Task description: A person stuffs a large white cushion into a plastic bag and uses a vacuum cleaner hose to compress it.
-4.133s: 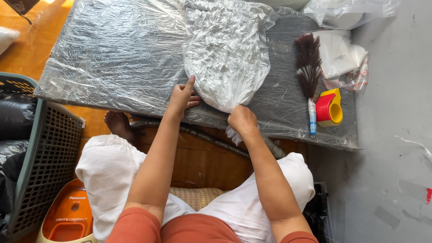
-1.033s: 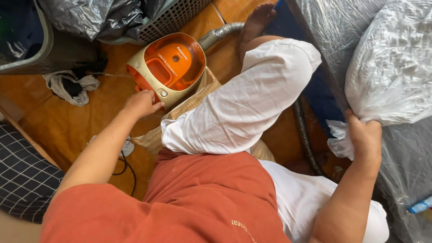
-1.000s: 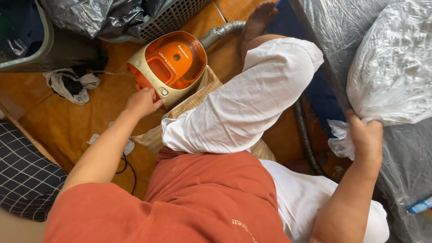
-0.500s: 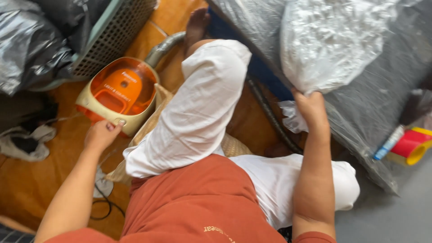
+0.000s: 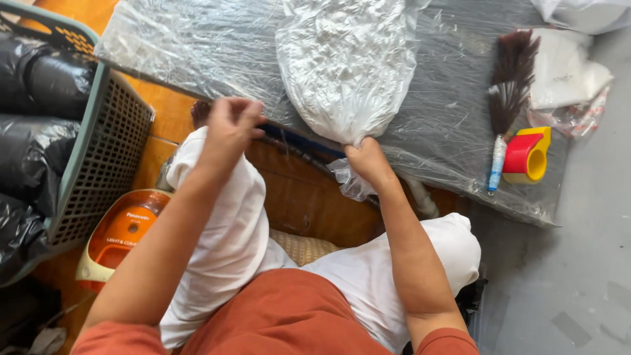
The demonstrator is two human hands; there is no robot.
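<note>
My right hand (image 5: 368, 160) grips the gathered neck of a clear plastic bag (image 5: 345, 62) stuffed with white material. The bag lies on a low dark table wrapped in plastic film (image 5: 197, 46). My left hand (image 5: 230, 125) hovers above my raised left knee near the table's front edge, fingers curled loosely, holding nothing that I can see. A dark hose (image 5: 296, 141) runs under the table edge between my hands. I sit on a wooden floor in white trousers and an orange top.
An orange and cream canister vacuum cleaner (image 5: 118, 233) sits on the floor at my left. A green plastic basket (image 5: 98, 151) holds black bags. On the table's right lie a dark brush (image 5: 509, 92), a red and yellow tape dispenser (image 5: 529, 154) and white packets (image 5: 565, 69).
My view swung back from the vacuum cleaner to the table. My left hand left the vacuum and rose toward the table edge. My right hand stayed on the bag's neck.
</note>
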